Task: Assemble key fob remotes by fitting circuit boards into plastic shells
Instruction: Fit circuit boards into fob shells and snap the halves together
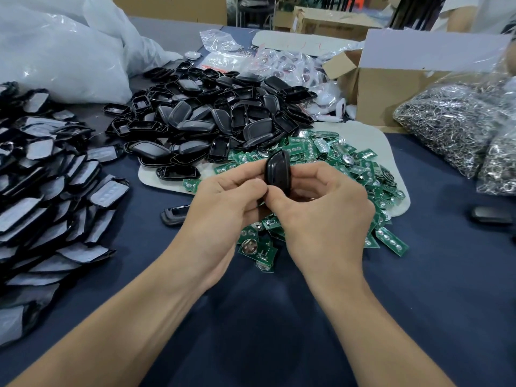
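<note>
Left hand (pixel 220 208) of mine curled fingers and thumb round the lower end of a black shell (pixel 277 171), and my right hand (pixel 321 213) pinched its other side. I held it above the green circuit boards (pixel 349 163) heaped mid-way across the surface (pixel 418 275).

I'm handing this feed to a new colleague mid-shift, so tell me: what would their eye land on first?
First, the two hands at centre, left hand and right hand, gripping a black shell between their fingertips. Just behind lies a heap of green circuit boards, with a bigger pile of black shells beyond it. A bag of shiny metal rings sits at the far right.
</note>
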{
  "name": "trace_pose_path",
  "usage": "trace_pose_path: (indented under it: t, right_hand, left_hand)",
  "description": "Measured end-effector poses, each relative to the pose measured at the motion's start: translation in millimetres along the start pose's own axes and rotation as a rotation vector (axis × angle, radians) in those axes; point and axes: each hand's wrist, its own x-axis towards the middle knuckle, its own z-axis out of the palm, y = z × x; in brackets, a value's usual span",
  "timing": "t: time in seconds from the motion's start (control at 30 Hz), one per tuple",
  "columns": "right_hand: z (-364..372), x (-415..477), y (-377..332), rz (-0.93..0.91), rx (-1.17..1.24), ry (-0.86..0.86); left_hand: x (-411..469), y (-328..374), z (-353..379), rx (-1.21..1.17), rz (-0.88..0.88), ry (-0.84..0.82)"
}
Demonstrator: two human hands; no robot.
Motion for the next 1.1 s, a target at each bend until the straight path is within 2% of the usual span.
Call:
trace_pose_path:
  t: [0.1,0.23,0.3,0.43,0.57,0.63,0.73,0.87,1.1]
  right_hand:
    - [0.1,-3.2,-2.7,-0.041,-0.074,-0.002]
    - [-3.6,-4.5,-4.0,-0.157,-0.223,-0.051]
    - [-5.1,-5.0,-4.5,-0.253,-0.312,-0.071]
    - [-4.4,-6.3,-4.3,-0.406,-0.349,-0.011]
    - [-5.4,-3.1,0.5,-0.431,-0.308,-0.004]
    - [-5.8,-2.9,1.6,-0.369,-0.237,-0.030]
    - [-6.7,1.2,2.8,-0.121,-0.077,-0.097]
    - [-9.2,13.2,12.1,0.155,0.309,-0.232]
    - [-13.5,17.7,17.7,0.111,0.344,-0.201]
  left_hand:
    - [-1.6,-2.5,2.1,0.063,0.040,-0.010]
    - [-0.5,-2.7,-0.6,0.357,0.120,0.055]
    - [0.6,-1.2,-3.3,0.427,0.142,0.095]
    - [1.7,3.8,-9.4,0.334,0.145,0.113]
    - [1.7,4.5,-9.7,0.238,0.110,0.086]
    - [2.1,3.9,-8.7,0.216,0.092,0.085]
    - [4.6,3.5,-11.2,0.201,0.085,0.097]
    - [6.5,6.0,-13.9,0.176,0.079,0.085]
    - [4.0,7.9,-12.6,0.177,0.039,0.054]
